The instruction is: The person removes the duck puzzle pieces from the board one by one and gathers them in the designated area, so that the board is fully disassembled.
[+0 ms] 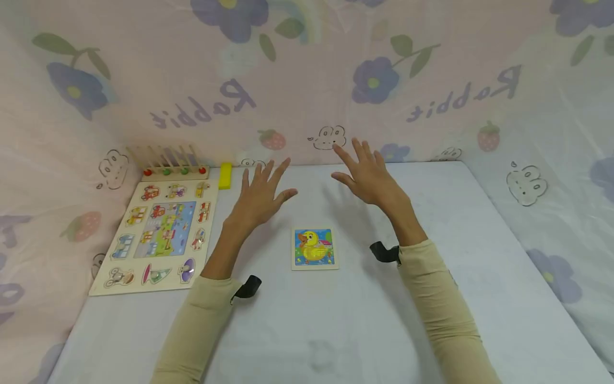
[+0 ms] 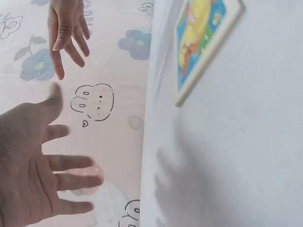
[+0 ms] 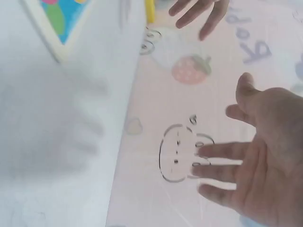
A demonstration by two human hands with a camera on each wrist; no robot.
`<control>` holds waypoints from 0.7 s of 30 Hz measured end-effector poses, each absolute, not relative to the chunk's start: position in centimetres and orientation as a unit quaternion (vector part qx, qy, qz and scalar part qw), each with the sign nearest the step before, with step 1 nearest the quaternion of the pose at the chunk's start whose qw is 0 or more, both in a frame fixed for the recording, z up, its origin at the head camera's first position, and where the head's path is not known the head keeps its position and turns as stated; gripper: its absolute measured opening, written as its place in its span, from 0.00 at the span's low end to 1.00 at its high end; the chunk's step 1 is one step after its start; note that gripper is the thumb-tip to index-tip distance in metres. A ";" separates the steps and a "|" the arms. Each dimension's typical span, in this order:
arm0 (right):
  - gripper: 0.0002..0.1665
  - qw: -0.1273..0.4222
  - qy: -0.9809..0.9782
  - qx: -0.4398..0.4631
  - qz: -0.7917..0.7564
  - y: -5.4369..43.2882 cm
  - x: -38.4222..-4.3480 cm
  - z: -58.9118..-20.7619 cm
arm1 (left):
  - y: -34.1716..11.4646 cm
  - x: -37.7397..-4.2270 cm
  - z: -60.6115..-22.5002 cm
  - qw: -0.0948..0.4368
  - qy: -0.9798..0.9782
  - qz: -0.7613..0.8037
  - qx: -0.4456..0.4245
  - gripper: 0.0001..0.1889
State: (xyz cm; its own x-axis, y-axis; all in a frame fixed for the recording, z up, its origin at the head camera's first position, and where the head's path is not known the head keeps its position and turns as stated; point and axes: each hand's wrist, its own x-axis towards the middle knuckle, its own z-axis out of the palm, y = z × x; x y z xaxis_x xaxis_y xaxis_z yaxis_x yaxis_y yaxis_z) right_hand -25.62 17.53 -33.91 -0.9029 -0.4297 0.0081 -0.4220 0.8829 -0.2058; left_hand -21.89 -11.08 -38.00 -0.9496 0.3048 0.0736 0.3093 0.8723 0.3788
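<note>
The duck jigsaw [image 1: 314,248], set in a square pale frame, lies flat on the white counter [image 1: 479,229], nearer the person than both hands and centred between the two forearms. The left hand [image 1: 263,194] and the right hand [image 1: 370,173] are raised above the far part of the counter, palms down, well apart from each other and from the jigsaw. The grip of each hand is wide: fingers spread, thumb held away, nothing held, as both wrist views confirm. To the left lies a vehicle knob puzzle board [image 1: 136,264]; behind it stands a wooden counting rack [image 1: 192,176] with upright pegs and a few red and green beads at their feet. A yellow block [image 1: 225,176] lies beside the rack's right end. Step in hand: judged to be a hands-free pause, either before work on the jigsaw begins or after it ends; the pictures do not settle which. The duck picture shows no evident gap, so the pieces appear seated; the seams are too small to inspect. Next move, if the jigsaw is to be worked: lower both hands toward the person, steady the frame with one, and narrow the other's grip to a fingertip pinch at a piece edge.
</note>
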 end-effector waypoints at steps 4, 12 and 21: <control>0.36 0.047 0.952 -0.283 -0.104 16.3 -24.5 -34.4 | -12.1 -21.3 -38.7 -0.063 -0.955 -0.216 -0.192 0.39; 0.23 0.034 0.916 -0.399 -0.033 12.4 -21.8 -37.2 | -13.1 -19.4 -40.5 -0.136 -0.933 -0.196 -0.271 0.39; 0.21 0.172 0.898 -0.396 -0.080 9.3 -21.0 -39.5 | -11.1 -18.0 -41.2 -0.134 -0.934 -0.118 -0.310 0.46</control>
State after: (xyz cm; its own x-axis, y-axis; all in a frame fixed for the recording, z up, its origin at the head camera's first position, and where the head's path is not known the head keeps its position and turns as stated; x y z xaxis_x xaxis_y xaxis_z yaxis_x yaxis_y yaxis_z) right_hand -21.03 9.32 -39.53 -0.6267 -0.7392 -0.2467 -0.6842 0.6735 -0.2798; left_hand -18.02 -11.15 -41.17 -0.7714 0.6112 -0.1772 0.5482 0.7796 0.3028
